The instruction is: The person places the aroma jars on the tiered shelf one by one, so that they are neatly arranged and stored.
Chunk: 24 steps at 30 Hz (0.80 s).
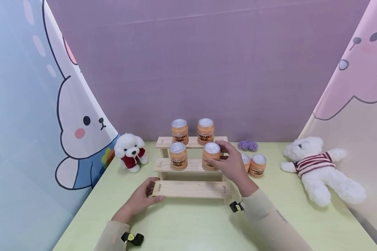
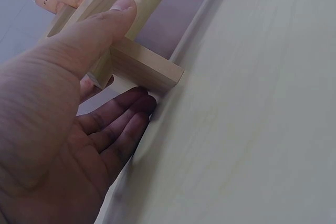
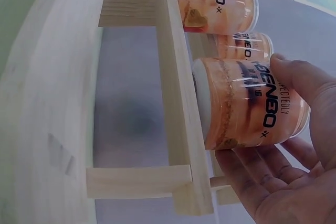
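Note:
A three-step wooden display shelf (image 1: 191, 189) stands on the table. My left hand (image 1: 142, 196) grips the left end of its lowest step. In the left wrist view the thumb (image 2: 113, 22) lies over the step and the other fingers are beside and below it. My right hand (image 1: 234, 165) holds an orange can (image 1: 211, 157) with a silvery lid at the right of the middle step. The right wrist view has thumb and fingers around this can (image 3: 247, 103), its base right at the board. Another can (image 1: 178, 157) stands left on the same step.
Two cans, one on the left (image 1: 179, 131) and one on the right (image 1: 205, 131), stand on the top step. Two more cans (image 1: 257, 166) are on the table behind my right hand. Purple yarn (image 1: 248, 145), a plush dog (image 1: 130, 151) and a plush bear (image 1: 320, 167) lie around.

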Tool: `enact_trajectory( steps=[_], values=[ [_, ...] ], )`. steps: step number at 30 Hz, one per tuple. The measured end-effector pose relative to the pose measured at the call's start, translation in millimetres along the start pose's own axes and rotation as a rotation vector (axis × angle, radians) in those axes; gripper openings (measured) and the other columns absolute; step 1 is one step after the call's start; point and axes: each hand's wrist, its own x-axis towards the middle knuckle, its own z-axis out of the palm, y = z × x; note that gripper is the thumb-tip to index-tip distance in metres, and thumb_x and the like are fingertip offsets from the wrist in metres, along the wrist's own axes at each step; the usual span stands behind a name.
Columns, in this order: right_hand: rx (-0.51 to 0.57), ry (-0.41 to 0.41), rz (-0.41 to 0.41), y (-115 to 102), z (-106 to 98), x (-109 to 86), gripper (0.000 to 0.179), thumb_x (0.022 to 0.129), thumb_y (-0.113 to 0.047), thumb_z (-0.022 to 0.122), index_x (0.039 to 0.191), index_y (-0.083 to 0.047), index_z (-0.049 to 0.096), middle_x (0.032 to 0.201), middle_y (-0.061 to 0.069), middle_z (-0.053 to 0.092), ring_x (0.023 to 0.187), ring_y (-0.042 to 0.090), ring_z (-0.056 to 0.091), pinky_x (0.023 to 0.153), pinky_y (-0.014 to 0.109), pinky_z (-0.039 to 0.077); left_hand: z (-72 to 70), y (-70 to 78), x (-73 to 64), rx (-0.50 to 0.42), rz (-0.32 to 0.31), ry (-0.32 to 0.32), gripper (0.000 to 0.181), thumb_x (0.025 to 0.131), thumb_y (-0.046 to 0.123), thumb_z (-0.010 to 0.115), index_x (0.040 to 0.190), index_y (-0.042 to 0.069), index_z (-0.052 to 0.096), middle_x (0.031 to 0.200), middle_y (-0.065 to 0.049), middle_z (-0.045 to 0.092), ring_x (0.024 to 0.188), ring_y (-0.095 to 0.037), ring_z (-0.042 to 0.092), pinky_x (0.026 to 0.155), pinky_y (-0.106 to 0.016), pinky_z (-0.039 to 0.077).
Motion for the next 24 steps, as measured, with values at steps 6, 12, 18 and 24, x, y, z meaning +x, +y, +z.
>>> enact_trajectory(
  steps=[6, 12, 18, 24],
  values=[
    [0.010, 0.014, -0.016, 5, 5, -0.2, 0.068, 0.076, -0.017, 0.097, 0.135, -0.018, 0.063, 0.120, 0.004, 0.066, 0.109, 0.022, 0.062, 0.089, 0.034, 0.058, 0.4, 0.9, -0.3, 0.002, -0.009, 0.005, 0.074, 0.084, 0.034, 0.090, 0.145, 0.020, 0.051, 0.125, -0.004, 0.064, 0.113, -0.022, 0.062, 0.105, -0.048, 0.046],
    [-0.012, 0.003, -0.060, 8, 4, -0.9, 0.068, 0.077, -0.020, 0.096, 0.137, -0.019, 0.063, 0.121, 0.003, 0.066, 0.107, 0.022, 0.063, 0.086, 0.033, 0.059, 0.7, 0.1, -0.1, 0.004, -0.009, 0.008, 0.075, 0.084, 0.034, 0.090, 0.146, 0.019, 0.051, 0.126, -0.005, 0.064, 0.114, -0.022, 0.062, 0.105, -0.048, 0.045],
    [-0.058, -0.097, -0.124, 12, -7, 1.9, 0.067, 0.083, -0.018, 0.092, 0.142, -0.021, 0.060, 0.126, 0.003, 0.063, 0.106, 0.024, 0.062, 0.079, 0.038, 0.061, 0.7, -1.3, 0.2, 0.001, -0.001, 0.007, 0.075, 0.084, 0.035, 0.090, 0.146, 0.018, 0.051, 0.126, -0.005, 0.064, 0.113, -0.023, 0.062, 0.105, -0.048, 0.046],
    [-0.017, -0.140, -0.127, 14, -10, 3.0, 0.069, 0.084, -0.015, 0.091, 0.145, -0.021, 0.059, 0.129, 0.007, 0.062, 0.107, 0.028, 0.063, 0.080, 0.038, 0.061, 0.5, -0.9, -0.2, 0.010, 0.008, 0.007, 0.074, 0.085, 0.035, 0.090, 0.145, 0.019, 0.051, 0.125, -0.005, 0.064, 0.113, -0.022, 0.062, 0.104, -0.046, 0.047]
  ],
)
